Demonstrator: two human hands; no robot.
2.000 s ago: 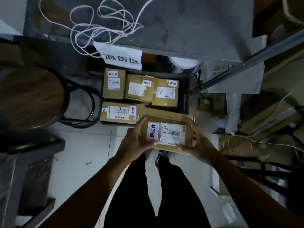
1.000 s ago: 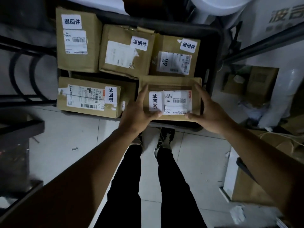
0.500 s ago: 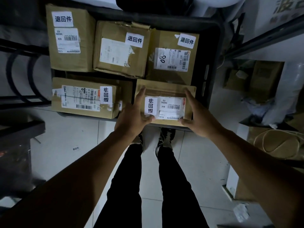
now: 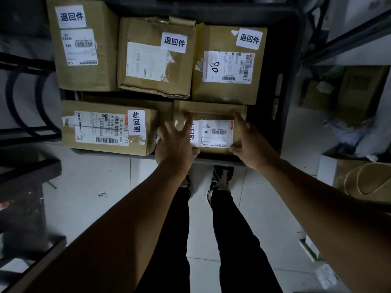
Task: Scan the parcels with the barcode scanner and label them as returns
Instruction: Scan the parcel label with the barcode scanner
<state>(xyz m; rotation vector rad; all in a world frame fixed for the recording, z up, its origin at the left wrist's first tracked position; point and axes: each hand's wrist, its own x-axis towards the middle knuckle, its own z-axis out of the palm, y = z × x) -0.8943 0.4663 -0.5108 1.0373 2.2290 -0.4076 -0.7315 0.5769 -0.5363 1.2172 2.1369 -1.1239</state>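
- A dark plastic crate [image 4: 294, 85] sits on the floor, holding five cardboard parcels; each one bears a white return sticker with black characters
- The near-right parcel [image 4: 211, 112] lies flat in the crate's near-right corner, just beside the long near-left parcel [image 4: 110, 127]; its shipping label faces up
- The left hand [image 4: 175, 144] hovers over that parcel's left end with fingers spread and straight, grasping nothing; the motion blurs it, so contact with the box is unclear
- The right hand [image 4: 251, 142] rests on the parcel's right end, fingers extended along the side and thumb at the near edge, not curled round it
- Three more parcels fill the far row: far-left parcel [image 4: 84, 77], far-middle parcel [image 4: 152, 85], far-right parcel [image 4: 226, 92]
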